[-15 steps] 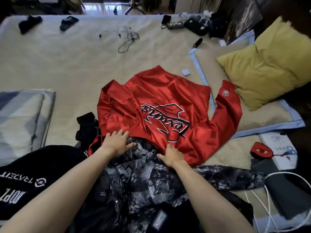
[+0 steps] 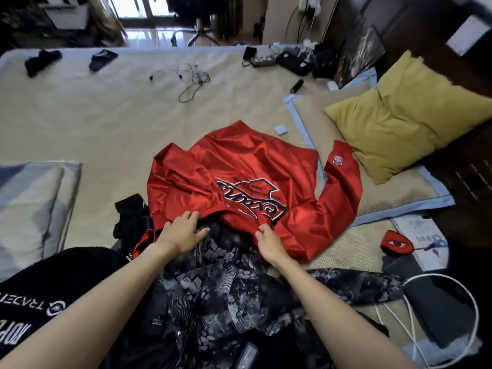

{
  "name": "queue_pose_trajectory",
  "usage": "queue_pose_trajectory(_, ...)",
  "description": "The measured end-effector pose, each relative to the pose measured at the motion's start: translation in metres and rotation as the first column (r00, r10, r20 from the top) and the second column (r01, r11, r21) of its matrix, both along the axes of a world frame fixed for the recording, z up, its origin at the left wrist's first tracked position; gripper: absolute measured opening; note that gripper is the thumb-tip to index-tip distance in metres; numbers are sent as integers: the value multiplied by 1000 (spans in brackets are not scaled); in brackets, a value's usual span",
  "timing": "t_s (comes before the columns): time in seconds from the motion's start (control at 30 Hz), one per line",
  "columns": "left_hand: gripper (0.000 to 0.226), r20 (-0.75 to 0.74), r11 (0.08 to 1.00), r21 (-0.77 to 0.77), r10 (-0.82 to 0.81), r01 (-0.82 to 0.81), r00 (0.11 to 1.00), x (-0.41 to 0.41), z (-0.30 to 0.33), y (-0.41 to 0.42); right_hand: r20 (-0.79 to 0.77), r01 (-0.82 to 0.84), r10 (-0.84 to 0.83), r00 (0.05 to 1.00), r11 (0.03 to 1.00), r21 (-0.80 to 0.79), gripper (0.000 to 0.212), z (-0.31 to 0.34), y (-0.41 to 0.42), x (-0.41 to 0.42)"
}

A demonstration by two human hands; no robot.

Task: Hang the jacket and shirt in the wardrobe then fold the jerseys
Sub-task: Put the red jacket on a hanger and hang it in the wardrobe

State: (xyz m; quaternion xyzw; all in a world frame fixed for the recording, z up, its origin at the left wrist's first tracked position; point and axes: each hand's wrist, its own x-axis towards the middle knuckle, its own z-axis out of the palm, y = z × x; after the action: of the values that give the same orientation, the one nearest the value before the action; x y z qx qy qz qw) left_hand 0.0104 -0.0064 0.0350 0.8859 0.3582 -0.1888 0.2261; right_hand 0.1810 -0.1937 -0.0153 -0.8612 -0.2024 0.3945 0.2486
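Head view: both hands, left [image 2: 181, 231] and right [image 2: 269, 242], at red jacket [image 2: 253, 169] hem.

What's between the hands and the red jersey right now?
Nothing visible. The right hand pinches the red jersey's near hem, and the left hand rests at that hem with fingers spread, over the patterned garment.
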Motion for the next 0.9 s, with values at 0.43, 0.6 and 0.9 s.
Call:
queue_pose_trajectory(0.43, 50, 550, 962, -28, -212, 271, 808, 60, 194, -65, 38, 110, -175, 984, 758, 642, 43, 352, -98, -18)
queue_pose_trajectory(0.6, 37, 715, 919, -9, -270, 394, 645, 65, 250, -97, 484, -72, -223, 846, 852, 518, 49, 433, -172, -51)
queue_pose_trajectory(0.9, 20, 783, 829, 311, -501, 465, 368, 83, 398, -204, 868, 122, -110, 485, 991, 57, 43, 500, -325, -111)
